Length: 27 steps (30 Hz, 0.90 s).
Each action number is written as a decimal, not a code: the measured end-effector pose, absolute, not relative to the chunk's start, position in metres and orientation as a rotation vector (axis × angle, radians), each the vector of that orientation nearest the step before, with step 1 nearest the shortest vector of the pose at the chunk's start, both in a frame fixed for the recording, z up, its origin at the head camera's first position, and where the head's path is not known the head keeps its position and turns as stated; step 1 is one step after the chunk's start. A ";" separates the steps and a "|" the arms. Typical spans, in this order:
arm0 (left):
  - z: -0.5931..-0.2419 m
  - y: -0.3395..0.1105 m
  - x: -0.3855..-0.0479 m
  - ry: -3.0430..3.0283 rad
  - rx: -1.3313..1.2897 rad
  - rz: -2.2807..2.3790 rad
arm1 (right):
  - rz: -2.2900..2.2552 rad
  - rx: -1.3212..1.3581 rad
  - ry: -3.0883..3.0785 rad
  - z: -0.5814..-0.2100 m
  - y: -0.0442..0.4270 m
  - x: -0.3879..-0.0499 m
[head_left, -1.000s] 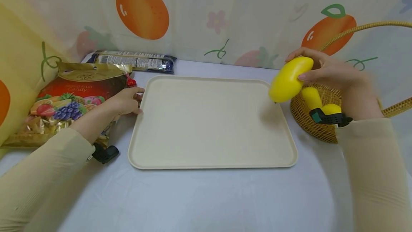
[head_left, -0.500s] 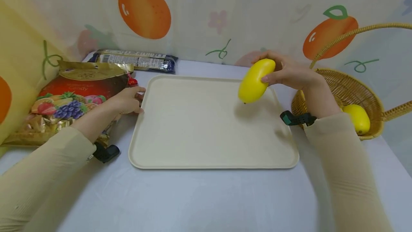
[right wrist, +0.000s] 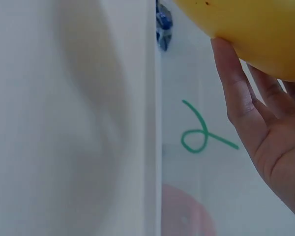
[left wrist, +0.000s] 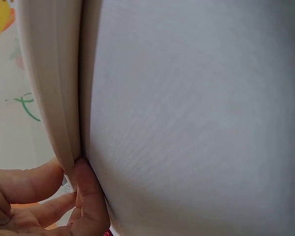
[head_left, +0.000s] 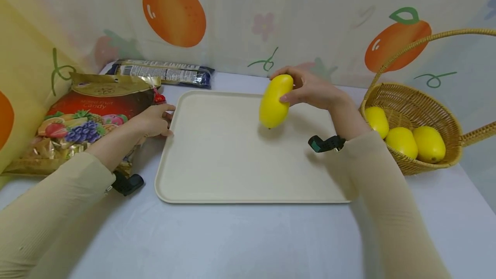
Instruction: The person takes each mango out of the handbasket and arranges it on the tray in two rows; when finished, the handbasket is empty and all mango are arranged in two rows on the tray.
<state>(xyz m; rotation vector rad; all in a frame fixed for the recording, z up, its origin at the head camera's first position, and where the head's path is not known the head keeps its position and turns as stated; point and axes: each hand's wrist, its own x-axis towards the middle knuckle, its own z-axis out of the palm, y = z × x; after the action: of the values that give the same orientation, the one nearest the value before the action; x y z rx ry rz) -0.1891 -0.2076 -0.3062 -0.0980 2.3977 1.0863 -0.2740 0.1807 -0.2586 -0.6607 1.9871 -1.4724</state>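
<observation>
In the head view my right hand [head_left: 310, 91] holds a yellow mango [head_left: 276, 101] over the beige tray [head_left: 232, 162], a little above its surface, with a shadow below. The mango tilts with its lower tip toward the tray. The right wrist view shows the fingers [right wrist: 233, 93] against the underside of the mango [right wrist: 255, 29]; the thumb is out of that frame. At the tray's left edge is my left hand [head_left: 153, 122]. Seen from the left wrist, the thumb and a finger of the left hand [left wrist: 44, 201] pinch the tray rim [left wrist: 54, 88].
A wicker basket [head_left: 424, 98] with a tall handle stands at the right, with three mangoes inside, one of them a mango [head_left: 429, 144] at its right side. Left of the tray lies a candy bag [head_left: 97, 106]. Behind it is a long dark-blue package [head_left: 162, 73], near the printed curtain.
My right hand has carried the mango leftward from above the basket side to over the middle of the tray, slightly lower. The basket's mangoes are now uncovered. My left hand stays on the rim.
</observation>
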 end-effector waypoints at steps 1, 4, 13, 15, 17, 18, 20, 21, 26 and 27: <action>-0.306 -0.208 -0.189 2.398 -0.095 1.086 | -1.479 -0.660 1.981 -0.260 0.177 -0.274; -0.306 -0.208 -0.189 2.395 -0.086 1.084 | -1.502 -0.655 1.954 -0.266 0.164 -0.275; -0.305 -0.208 -0.188 2.397 -0.084 1.081 | -1.569 -0.577 1.882 -0.282 0.123 -0.283; -0.305 -0.208 -0.188 2.397 -0.086 1.082 | -1.583 -0.561 1.870 -0.286 0.115 -0.284; -0.304 -0.208 -0.188 2.401 -0.084 1.077 | -1.604 -0.547 1.851 -0.290 0.106 -0.286; -0.304 -0.208 -0.188 2.402 -0.084 1.076 | -1.615 -0.541 1.839 -0.292 0.102 -0.287; -0.304 -0.208 -0.188 2.403 -0.082 1.074 | -1.633 -0.525 1.811 -0.296 0.094 -0.289; -0.304 -0.208 -0.188 2.402 -0.082 1.074 | -1.642 -0.510 1.797 -0.298 0.091 -0.290; -0.304 -0.209 -0.188 2.395 -0.082 1.079 | -1.647 -0.411 1.765 -0.307 0.071 -0.294; -0.304 -0.209 -0.188 2.395 -0.081 1.078 | -1.645 -0.391 1.765 -0.308 0.068 -0.295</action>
<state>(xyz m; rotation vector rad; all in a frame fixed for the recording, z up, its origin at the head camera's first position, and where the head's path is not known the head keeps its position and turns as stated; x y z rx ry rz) -0.1883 -0.2086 -0.3036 -0.0813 2.3948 1.0782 -0.2949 0.0677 -0.3077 -0.3910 1.7646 -1.6445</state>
